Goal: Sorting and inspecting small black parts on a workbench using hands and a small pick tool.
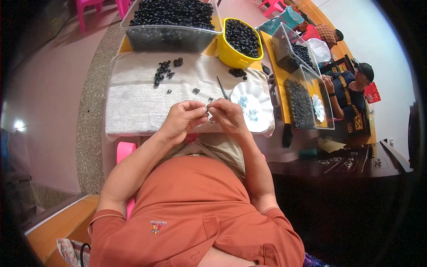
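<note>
My left hand (183, 119) and my right hand (227, 117) meet at the near part of a white cloth (133, 102). Their thumbs and fingers pinch a small dark round part (207, 109) between them; most of it is covered by fingertips. Beyond my right hand lies a dark, thin pointed tool (223, 87). A white scalloped plate (262, 98) to its right bears small pale-blue bits (253, 115). Loose black ring-like parts (163, 70) form a cluster at the far left of the cloth, with a few single ones (195, 91) nearer my hands.
A clear bin (173, 39) and a yellow tub (242, 53), both full of black parts, stand at the far edge. On another table to the right are more clear bins (302, 98). A person in a dark cap (356, 84) sits beyond them. Pink stools (89, 9) stand at upper left.
</note>
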`<act>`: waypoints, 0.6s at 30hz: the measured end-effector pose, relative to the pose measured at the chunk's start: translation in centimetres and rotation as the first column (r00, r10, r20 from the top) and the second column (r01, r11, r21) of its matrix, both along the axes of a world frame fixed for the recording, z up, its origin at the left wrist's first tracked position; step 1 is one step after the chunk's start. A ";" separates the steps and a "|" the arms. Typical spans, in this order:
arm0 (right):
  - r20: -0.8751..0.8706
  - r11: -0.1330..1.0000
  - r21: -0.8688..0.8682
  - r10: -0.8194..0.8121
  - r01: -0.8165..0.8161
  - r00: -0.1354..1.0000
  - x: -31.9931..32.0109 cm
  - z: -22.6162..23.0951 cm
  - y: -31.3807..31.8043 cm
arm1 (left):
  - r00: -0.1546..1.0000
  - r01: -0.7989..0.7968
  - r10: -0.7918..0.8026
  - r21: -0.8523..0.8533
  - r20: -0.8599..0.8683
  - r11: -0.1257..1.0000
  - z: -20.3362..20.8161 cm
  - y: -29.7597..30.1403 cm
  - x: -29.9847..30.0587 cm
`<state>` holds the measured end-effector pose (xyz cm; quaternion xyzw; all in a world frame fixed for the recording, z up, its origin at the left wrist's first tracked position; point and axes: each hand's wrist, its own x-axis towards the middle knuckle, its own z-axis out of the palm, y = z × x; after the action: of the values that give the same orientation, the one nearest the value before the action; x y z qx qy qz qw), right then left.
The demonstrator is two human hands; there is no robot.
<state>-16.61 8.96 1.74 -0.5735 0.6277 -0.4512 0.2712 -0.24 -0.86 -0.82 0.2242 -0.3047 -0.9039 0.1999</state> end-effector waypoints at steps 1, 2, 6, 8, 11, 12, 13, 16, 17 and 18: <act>-0.018 1.000 -0.023 0.000 -0.001 1.000 -0.1 -0.3 0.0 | 1.000 -0.003 0.003 -0.008 0.018 1.000 0.0 0.0 0.0; -0.037 0.999 -0.045 -0.002 0.000 0.999 -0.2 -0.6 0.0 | 1.000 -0.004 0.004 -0.008 0.018 1.000 -0.1 0.0 0.0; 0.061 0.997 -0.045 -0.058 0.061 0.996 0.1 -1.2 0.1 | 1.000 -0.016 0.016 0.002 0.005 1.000 -0.4 -0.1 0.0; 0.110 0.996 -0.027 -0.081 0.085 0.991 0.1 -1.3 0.1 | 1.000 -0.025 0.025 0.013 0.009 1.000 -0.4 0.1 0.0; -0.046 0.993 -0.069 -0.103 0.099 0.994 0.4 -1.2 -0.1 | 0.999 -0.030 0.032 0.044 -0.029 0.999 -0.4 0.3 0.0; -0.045 0.993 -0.069 -0.101 0.098 0.994 0.4 -1.1 -0.1 | 0.999 -0.038 0.039 0.060 -0.022 0.997 -0.4 0.3 0.1; -0.108 0.988 -0.125 -0.100 0.087 0.989 0.5 -1.0 -0.1 | 0.999 -0.046 0.047 0.076 -0.015 0.996 -0.4 0.4 0.1; -0.167 0.980 -0.186 -0.105 0.073 0.980 0.7 -1.1 -0.1 | 0.996 -0.036 0.043 0.101 -0.072 0.994 -0.8 0.5 -0.1; -0.165 0.978 -0.195 -0.109 0.076 0.980 0.7 -1.2 -0.1 | 0.996 -0.037 0.044 0.101 -0.072 0.994 -0.8 0.6 -0.1; -0.165 0.978 -0.196 -0.108 0.075 0.980 0.7 -1.2 -0.1 | 0.996 -0.043 0.051 0.112 -0.073 0.993 -0.9 0.6 -0.1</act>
<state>-15.94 8.89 0.50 -0.6044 0.6293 -0.4685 0.1385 -0.32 -0.24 -1.67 0.2076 -0.2410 -0.9223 0.2197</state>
